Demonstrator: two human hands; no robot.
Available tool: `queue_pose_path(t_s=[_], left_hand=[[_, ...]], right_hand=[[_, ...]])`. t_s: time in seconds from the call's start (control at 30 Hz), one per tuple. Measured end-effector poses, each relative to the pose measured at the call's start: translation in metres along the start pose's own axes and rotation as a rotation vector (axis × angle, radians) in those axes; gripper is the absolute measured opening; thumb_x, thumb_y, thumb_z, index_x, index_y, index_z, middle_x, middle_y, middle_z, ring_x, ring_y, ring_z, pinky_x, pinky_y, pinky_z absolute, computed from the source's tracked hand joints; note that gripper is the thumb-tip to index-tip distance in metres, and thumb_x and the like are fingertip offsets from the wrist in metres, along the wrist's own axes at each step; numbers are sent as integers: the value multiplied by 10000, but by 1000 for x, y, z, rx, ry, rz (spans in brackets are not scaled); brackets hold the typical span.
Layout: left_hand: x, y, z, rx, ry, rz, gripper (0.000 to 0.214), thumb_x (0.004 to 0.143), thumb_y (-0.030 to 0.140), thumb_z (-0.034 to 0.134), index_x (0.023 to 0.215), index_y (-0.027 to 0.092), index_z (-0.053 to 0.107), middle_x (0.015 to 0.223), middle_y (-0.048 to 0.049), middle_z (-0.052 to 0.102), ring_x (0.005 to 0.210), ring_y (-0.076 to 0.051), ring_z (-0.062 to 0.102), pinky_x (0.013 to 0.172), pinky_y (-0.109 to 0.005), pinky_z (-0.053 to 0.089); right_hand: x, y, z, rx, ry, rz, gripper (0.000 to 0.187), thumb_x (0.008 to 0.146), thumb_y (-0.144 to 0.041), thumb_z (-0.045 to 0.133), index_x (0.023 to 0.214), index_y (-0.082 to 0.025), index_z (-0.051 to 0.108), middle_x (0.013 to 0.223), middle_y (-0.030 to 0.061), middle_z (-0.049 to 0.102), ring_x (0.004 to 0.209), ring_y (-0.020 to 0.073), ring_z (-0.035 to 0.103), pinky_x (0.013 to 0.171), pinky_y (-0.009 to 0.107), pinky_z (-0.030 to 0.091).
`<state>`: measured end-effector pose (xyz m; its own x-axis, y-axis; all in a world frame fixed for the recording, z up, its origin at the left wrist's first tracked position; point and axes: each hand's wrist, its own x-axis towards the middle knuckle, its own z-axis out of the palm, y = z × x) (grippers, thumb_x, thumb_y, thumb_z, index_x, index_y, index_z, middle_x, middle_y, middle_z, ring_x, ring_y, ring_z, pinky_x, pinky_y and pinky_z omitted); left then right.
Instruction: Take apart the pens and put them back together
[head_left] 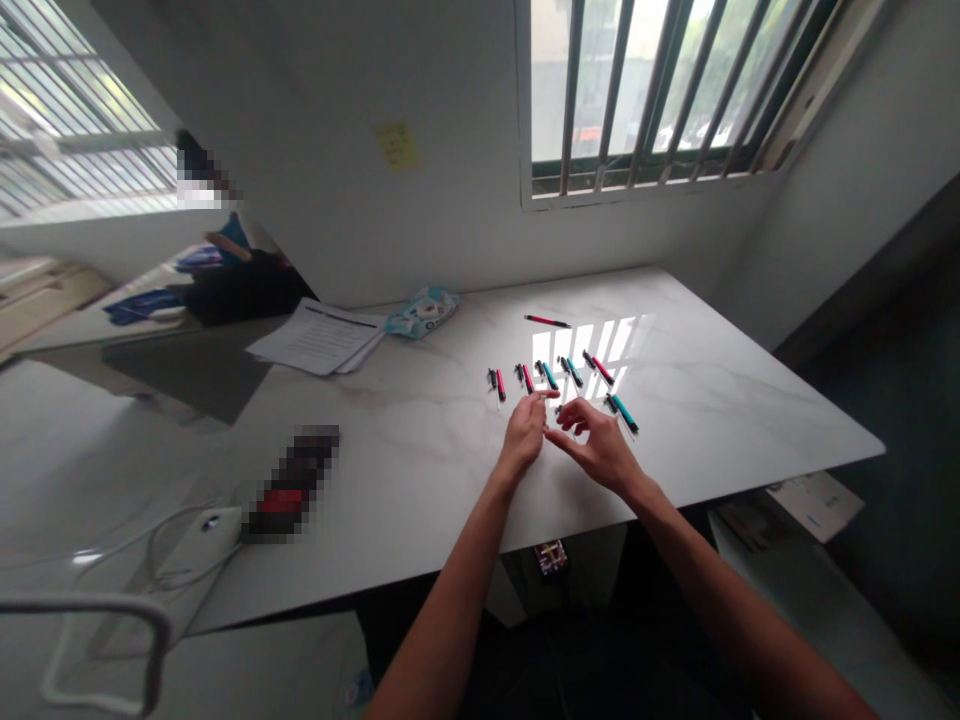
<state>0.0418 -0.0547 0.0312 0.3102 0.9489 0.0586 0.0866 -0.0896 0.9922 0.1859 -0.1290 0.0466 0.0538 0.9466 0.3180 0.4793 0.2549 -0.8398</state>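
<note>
Several short pens lie in a row on the white marble table [420, 440]: red ones [499, 384] [527, 377] [602, 369] and teal ones [550, 375] [574, 371] [623, 412]. One thin red pen [547, 321] lies apart, farther back. My left hand [525, 430] rests just in front of the row, fingers curled with the index reaching toward the pens. My right hand [596, 440] hovers beside it, fingers pinched together near the left fingertips. What they pinch, if anything, is too small to make out.
A stack of papers [319, 337] and a wet-wipes pack [421, 311] lie at the table's back left. A blurred dark item [292, 483] and a white device with cable [199, 540] sit at the left front. Barred window [652, 90] behind; a yellow sticky note [396, 145] on the wall.
</note>
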Motion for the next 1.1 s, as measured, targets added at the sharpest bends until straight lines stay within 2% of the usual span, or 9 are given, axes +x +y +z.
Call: queue_pose_path(t_s=[0.1, 0.2, 0.37, 0.5, 0.63, 0.73, 0.8, 0.93, 1.1], left_hand=[[-7, 9, 2, -196, -52, -59, 326, 960, 357, 523, 1154, 161, 697, 687, 22, 504, 598, -115, 479, 573, -227, 408], [-12, 14, 3, -288, 8, -27, 309, 930, 353, 585, 1168, 182, 682, 757, 14, 557, 659, -107, 527, 632, -222, 452], [-14, 8, 0, -240, 127, 2, 340, 904, 363, 649, 1200, 198, 676, 987, -60, 714, 855, -143, 652, 799, -268, 537], [-16, -2, -11, -213, 179, -29, 402, 833, 428, 751, 1128, 155, 748, 1018, -98, 762, 869, -166, 676, 853, -315, 557], [-24, -13, -21, -226, 83, -116, 424, 715, 456, 862, 981, 132, 799, 886, -91, 776, 781, -162, 675, 813, -321, 565], [-33, -18, -22, -224, -58, -162, 414, 662, 424, 909, 933, 130, 799, 845, -95, 784, 762, -170, 689, 776, -311, 560], [-37, -18, -20, -233, -112, -171, 414, 657, 408, 918, 939, 133, 791, 874, -103, 794, 777, -177, 703, 770, -309, 558], [-40, -19, -18, -219, -112, -168, 415, 679, 402, 906, 967, 128, 784, 876, -106, 796, 765, -176, 702, 758, -305, 554], [-37, -23, -23, -153, -85, -141, 411, 755, 428, 836, 1038, 135, 780, 906, -117, 799, 755, -175, 705, 750, -305, 564]], right_hand=[[-3, -8, 6, 131, -20, 46, 334, 883, -490, 756, 995, -226, 585, 961, 44, 724, 797, 195, 726, 708, 323, 579], [-5, -8, 9, 168, -2, 58, 353, 857, -487, 781, 997, -225, 589, 974, 45, 727, 791, 195, 741, 720, 328, 601], [-5, -1, 10, 186, 31, 75, 253, 874, -419, 754, 971, -220, 631, 935, 37, 733, 772, 193, 742, 727, 336, 619], [-5, 7, 6, 174, 119, 80, 224, 867, -381, 747, 994, -210, 682, 954, 61, 753, 814, 204, 735, 781, 357, 620], [-2, 14, -2, 328, 207, 120, 296, 854, -409, 773, 1055, -206, 695, 984, 73, 757, 864, 210, 737, 804, 352, 622], [2, 16, -5, 450, 202, 137, 344, 828, -416, 808, 1087, -210, 713, 1001, 64, 762, 891, 205, 740, 833, 348, 621], [5, 16, -4, 493, 189, 149, 363, 813, -422, 823, 1092, -209, 730, 1027, 68, 769, 910, 206, 742, 851, 353, 620], [6, 13, -4, 504, 182, 164, 374, 811, -430, 826, 1096, -200, 750, 1007, 74, 778, 884, 206, 747, 832, 352, 623], [6, 17, -16, 429, 284, 151, 329, 816, -438, 816, 1028, -200, 732, 929, 58, 768, 829, 210, 751, 781, 349, 631]])
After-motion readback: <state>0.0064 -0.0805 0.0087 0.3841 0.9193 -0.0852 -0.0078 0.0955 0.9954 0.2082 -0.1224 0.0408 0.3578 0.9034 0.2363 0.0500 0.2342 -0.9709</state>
